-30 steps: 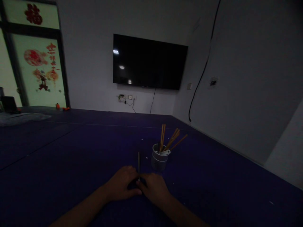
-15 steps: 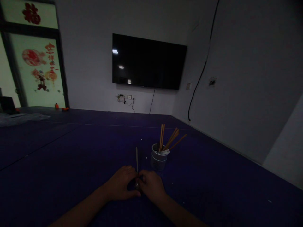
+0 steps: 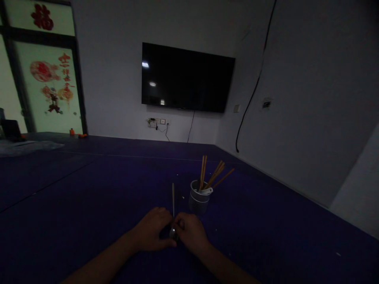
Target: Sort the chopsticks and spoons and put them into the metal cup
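A metal spoon (image 3: 173,203) lies between my hands, its long handle pointing away and its bowl toward me. My right hand (image 3: 191,232) pinches it where the handle meets the bowl, with the fingers curled in. On the other side my left hand (image 3: 152,230) rests with thumb and fingers apart, framing the bowl. Its fingertips come close to the handle; whether they touch cannot be made out in the dim light. Just beyond my right hand stands a grey cylindrical utensil holder (image 3: 199,203) with several wooden chopsticks (image 3: 217,173) and a pale-handled utensil (image 3: 206,191) in it.
The dark blue surface (image 3: 103,189) carries small white specks. Far left lie a plastic sheet (image 3: 29,148), a dark object (image 3: 11,129) and orange items (image 3: 82,136). A television (image 3: 188,77) hangs on the wall, and a black cable (image 3: 251,92) runs down at the right.
The spoon has turned slightly between my hands, and more of its shiny bowl shows now. Both hands hold nearly the same position. The view has shifted a little.
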Motion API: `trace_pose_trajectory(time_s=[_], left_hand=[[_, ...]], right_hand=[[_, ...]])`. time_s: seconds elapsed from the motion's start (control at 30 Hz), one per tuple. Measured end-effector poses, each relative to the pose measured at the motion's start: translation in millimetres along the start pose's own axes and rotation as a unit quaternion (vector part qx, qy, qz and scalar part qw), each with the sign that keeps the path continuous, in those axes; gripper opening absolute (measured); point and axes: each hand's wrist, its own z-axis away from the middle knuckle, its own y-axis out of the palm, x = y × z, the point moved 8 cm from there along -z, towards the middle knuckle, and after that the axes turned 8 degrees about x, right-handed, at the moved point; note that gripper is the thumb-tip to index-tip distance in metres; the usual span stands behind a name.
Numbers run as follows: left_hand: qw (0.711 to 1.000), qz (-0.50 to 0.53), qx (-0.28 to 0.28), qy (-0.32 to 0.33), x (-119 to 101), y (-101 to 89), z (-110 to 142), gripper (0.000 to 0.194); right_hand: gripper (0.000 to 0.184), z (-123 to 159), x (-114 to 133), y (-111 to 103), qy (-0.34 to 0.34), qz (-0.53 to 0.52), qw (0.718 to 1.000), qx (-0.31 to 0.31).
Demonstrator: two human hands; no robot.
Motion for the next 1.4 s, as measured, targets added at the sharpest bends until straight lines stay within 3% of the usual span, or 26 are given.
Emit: trace_pose_trajectory(time_s=[0.57,1.1,1.4], left_hand=[[1.0,0.007,-0.002,-0.012,4.3,1.9,-1.0,0.04],[0.999,0.011,-0.021,-0.022,4.8,0.7,-1.6,0.041],[0.999,0.028,0.002,-0.03,6.3,2.8,-3.0,0.04]], right_hand=[[0.012,1.7,0.1,0.0,0.008,0.021,1.0,0.005],[0.016,1.6,0.2,3.3,-0.009,0.035,0.999,0.016],[0.016,0.5,0.1,3.0,-0.024,0.026,0.999,0.004]])
